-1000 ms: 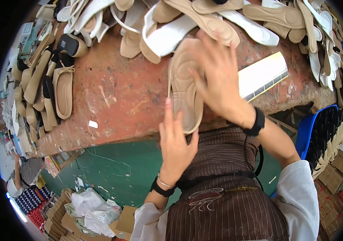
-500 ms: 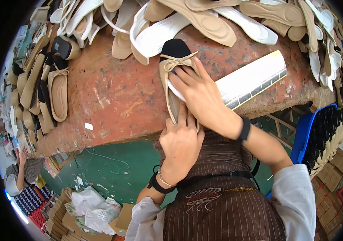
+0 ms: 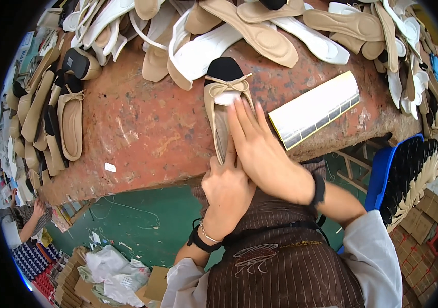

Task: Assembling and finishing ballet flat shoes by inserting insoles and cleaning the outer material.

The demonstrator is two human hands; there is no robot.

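A beige flat shoe (image 3: 220, 123) with a black toe cap and a thin bow lies on the worn red table, its toe pointing away from me. Something white shows inside it, just under the bow. My left hand (image 3: 225, 191) is closed round the heel end, one finger reaching into the shoe. Over the right side of the opening, my right hand (image 3: 265, 156) lies with fingers stretched out, the tips inside near the white part. The heel is hidden beneath my hands. A white label sheet (image 3: 314, 108) with a row of silvery stickers lies to the right.
Beige and white insoles (image 3: 260, 36) are heaped along the far side of the red table (image 3: 147, 123). Finished-looking shoes (image 3: 70, 126) crowd its left end. A blue bin (image 3: 383, 174) of black and beige pieces stands at right. Plastic bags (image 3: 113, 269) and cartons lie on the floor.
My right hand has drawn back from under the bow toward the heel, uncovering the white part inside the shoe. The left hand stays at the heel.
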